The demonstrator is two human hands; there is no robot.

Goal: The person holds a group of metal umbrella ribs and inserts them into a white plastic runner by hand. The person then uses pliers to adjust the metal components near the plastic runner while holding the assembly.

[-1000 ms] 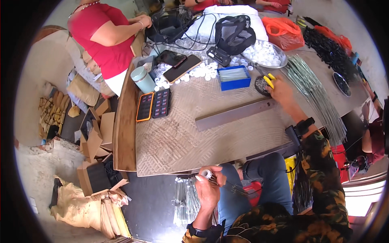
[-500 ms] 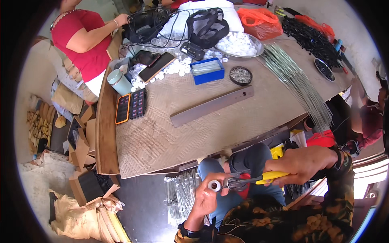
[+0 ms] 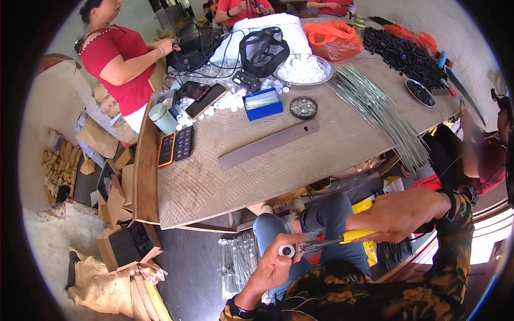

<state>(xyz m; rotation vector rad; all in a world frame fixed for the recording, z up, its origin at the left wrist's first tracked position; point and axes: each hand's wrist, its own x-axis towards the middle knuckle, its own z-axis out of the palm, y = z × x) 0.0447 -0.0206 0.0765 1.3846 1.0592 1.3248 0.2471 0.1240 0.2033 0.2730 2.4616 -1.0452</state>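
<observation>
My left hand (image 3: pixel 272 270) pinches a small white plastic ring (image 3: pixel 287 245), its round hole facing up, between thumb and fingers. Wrapped round the yellow handles of a pair of pliers (image 3: pixel 356 235) is my right hand (image 3: pixel 399 214). The metal jaws point left and reach the ring's side, partly behind my left fingers. Whether they grip the ring or something thin in it, I cannot tell. Both hands are above my lap, in front of the table's near edge.
On the table (image 3: pixel 203 192) lie a grey metal bar (image 3: pixel 267 143), a blue box of thin rods (image 3: pixel 263 105), a round dish of small metal parts (image 3: pixel 303 107) and long wires (image 3: pixel 380 117). White caps fill a bowl (image 3: pixel 303 69). A co-worker in red (image 3: pixel 120 64) stands far left.
The view has shifted slightly, showing more of the co-workers at the back. The pliers' handles look closer together, and the ring and hands sit in nearly the same place.
</observation>
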